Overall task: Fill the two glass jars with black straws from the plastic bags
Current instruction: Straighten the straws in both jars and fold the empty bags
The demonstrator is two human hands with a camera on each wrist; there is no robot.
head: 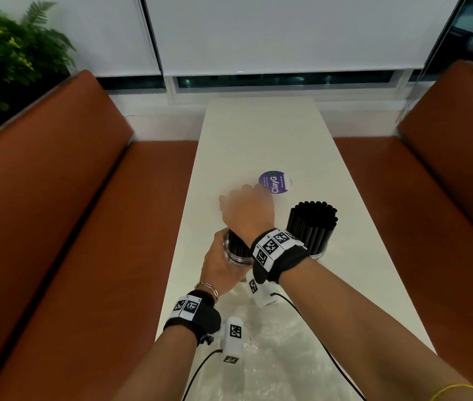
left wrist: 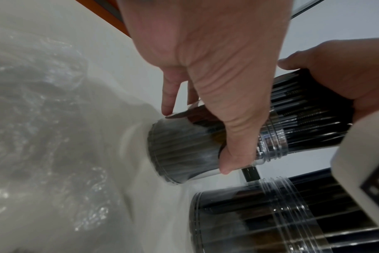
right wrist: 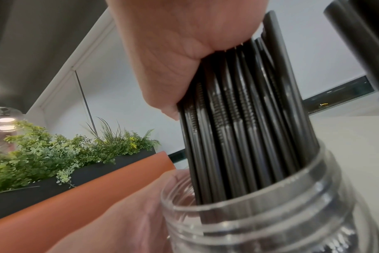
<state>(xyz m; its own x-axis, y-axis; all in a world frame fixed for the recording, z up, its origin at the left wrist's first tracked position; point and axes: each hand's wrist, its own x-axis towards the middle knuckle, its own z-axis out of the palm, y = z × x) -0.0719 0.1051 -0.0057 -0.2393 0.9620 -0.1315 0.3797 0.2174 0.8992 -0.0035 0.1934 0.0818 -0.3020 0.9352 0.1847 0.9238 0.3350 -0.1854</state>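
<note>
Beside the full jar (head: 313, 227) on the counter (head: 258, 134), the left hand (head: 220, 264) wraps around the other jar (left wrist: 184, 150), and the right hand (head: 246, 209) squeezes a bunch of black straws (right wrist: 238, 119) standing inside it.

Counter (head: 258, 134): runs lengthwise between two benches, left bench (head: 56, 198), right bench (head: 432, 183). Near jar (head: 236, 256) on the counter's left side, straws (right wrist: 238, 119) standing in it; left hand (head: 220, 261) round its wall, right hand (head: 248, 209) atop the straws. Far jar (head: 311, 227) just right of it, packed with straws. Round sticker (head: 275, 182) behind both. Plastic bags (head: 272, 342) nearest the viewer. Plants (head: 6, 53) behind the left bench
</note>
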